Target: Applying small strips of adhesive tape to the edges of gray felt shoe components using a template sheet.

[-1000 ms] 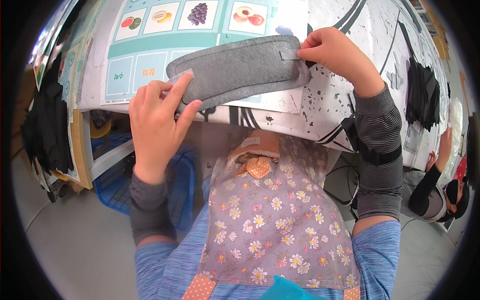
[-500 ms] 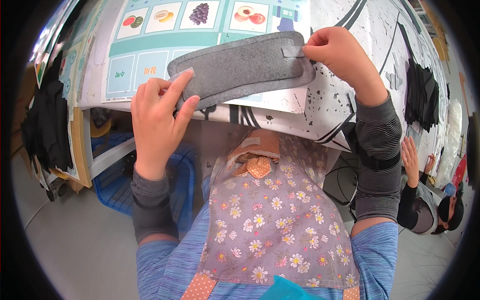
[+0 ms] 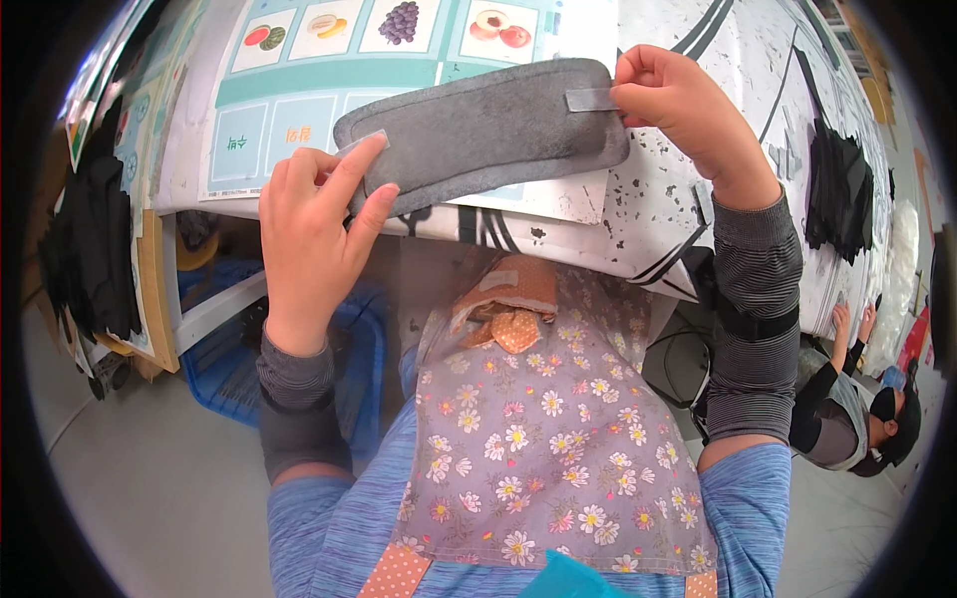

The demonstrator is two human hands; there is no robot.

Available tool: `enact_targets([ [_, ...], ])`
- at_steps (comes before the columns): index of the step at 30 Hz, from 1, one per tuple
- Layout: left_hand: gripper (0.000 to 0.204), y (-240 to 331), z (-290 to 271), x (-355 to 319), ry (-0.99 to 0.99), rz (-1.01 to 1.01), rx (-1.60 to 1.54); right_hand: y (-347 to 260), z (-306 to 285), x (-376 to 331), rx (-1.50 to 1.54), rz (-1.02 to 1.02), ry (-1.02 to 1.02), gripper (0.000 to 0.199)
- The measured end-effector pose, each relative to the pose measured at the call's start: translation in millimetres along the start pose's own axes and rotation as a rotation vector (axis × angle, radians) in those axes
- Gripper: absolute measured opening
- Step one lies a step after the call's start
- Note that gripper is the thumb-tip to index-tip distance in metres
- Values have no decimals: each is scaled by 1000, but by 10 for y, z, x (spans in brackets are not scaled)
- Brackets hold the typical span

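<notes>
Head view: one grey padded fabric strip (image 3: 483, 130) lies across the near edge of the table (image 3: 688, 199), on top of a picture chart (image 3: 299, 90) w/ four fruit pics along its top row. L hand (image 3: 314, 234) grips the strip's left end, fingers on top and thumb at its near edge, by a small pale tab (image 3: 364, 143). R hand (image 3: 678, 105) is pinched on a second pale tab (image 3: 590, 99) at the strip's right end. So two tabs, one per end.

Containers: one blue crate (image 3: 239, 369) under the table, left side; contents can't be made out. Wooden shelf frame (image 3: 155, 289) just beside it.

Two black fabric piles: one at left (image 3: 95, 249), one on the table far right (image 3: 842, 189). Person wears one floral apron (image 3: 548, 448). A second person (image 3: 857, 399) sits low right, well apart.
</notes>
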State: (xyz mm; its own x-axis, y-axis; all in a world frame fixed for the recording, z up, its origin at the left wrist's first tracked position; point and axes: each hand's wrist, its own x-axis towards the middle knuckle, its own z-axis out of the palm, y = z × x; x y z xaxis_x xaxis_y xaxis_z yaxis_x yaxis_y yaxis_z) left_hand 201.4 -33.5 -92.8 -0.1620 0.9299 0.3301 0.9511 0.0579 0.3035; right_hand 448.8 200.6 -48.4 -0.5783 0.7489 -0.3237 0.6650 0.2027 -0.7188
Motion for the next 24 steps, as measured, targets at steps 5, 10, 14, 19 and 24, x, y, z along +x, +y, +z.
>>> enact_targets([
  [5,36,9,-6,10,1,-14,-35,11,102,13,493,85,-81,56],
  [10,36,-6,11,-11,-9,-15,-29,10,109,131,388,54,-233,55],
  [14,38,-94,80,5,36,-78,-212,37,82,186,370,63,-279,57],
  [19,45,-118,198,-59,98,-177,-282,123,-151,140,555,41,-232,54],
  [24,48,-89,230,-79,122,-210,-365,349,-928,-416,839,-11,-122,37],
])
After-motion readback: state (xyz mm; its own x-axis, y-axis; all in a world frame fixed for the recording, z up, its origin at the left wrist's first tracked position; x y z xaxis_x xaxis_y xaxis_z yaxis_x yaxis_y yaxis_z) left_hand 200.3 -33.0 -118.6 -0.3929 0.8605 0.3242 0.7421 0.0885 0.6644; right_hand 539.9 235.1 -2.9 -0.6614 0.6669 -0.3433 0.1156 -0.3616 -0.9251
